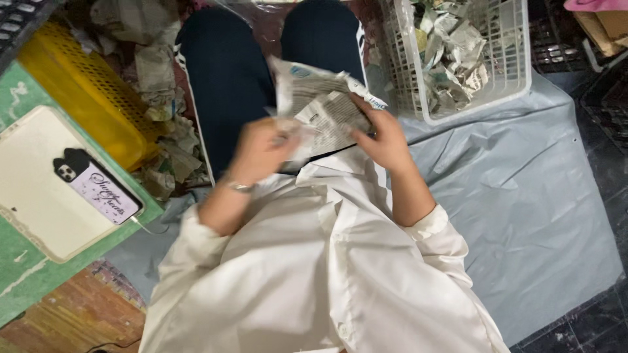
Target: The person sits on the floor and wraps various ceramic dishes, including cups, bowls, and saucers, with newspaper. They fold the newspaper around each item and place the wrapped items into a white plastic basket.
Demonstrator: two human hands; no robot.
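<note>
I look down at my lap, dark trousers and a white shirt. Both hands hold a crumpled sheet of printed newspaper [320, 104] above my knees. My left hand [261, 150], a bracelet on its wrist, grips the sheet's lower left part and is blurred. My right hand [383, 137] pinches the sheet's right edge with fingers curled over it.
A white plastic basket [517, 72] full of crumpled newspaper pieces stands at my right on a grey plastic sheet [523, 196]. At my left lie a yellow perforated crate [78, 85], loose paper scraps [163, 117], and a phone [98, 186] on a white tablet [33, 189].
</note>
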